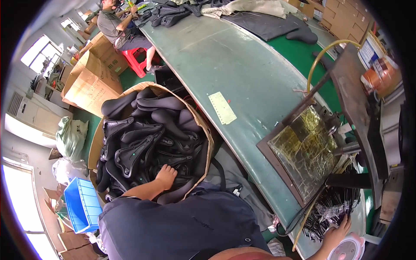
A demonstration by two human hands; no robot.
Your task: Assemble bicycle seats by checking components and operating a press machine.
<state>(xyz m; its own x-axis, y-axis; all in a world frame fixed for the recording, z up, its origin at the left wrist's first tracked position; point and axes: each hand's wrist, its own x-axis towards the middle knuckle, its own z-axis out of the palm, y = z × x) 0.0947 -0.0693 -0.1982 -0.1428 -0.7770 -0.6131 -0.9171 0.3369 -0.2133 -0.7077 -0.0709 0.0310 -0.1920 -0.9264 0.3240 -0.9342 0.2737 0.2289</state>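
My left hand [166,177] reaches into a large cardboard box [209,162] heaped with black bicycle saddles [134,154]. Its fingers are extended over the saddles near the box's near side, and nothing shows in them. Several saddles lie with their hollow undersides up. On the right, my right hand [339,232] is stretched out at the edge of a pile of thin black rod-like parts [323,212], partly under clear plastic. Its fingers look apart, with nothing visible in them. A round pink-and-white fan [346,249] sits beside that hand.
A long green-topped table [242,125] runs away from me, with a yellow paper sheet [222,107] on it. At right stands a machine with a film-covered plate [303,147]. A blue crate [81,203] and cartons [93,82] are at left. A seated person [117,28] works at the far end.
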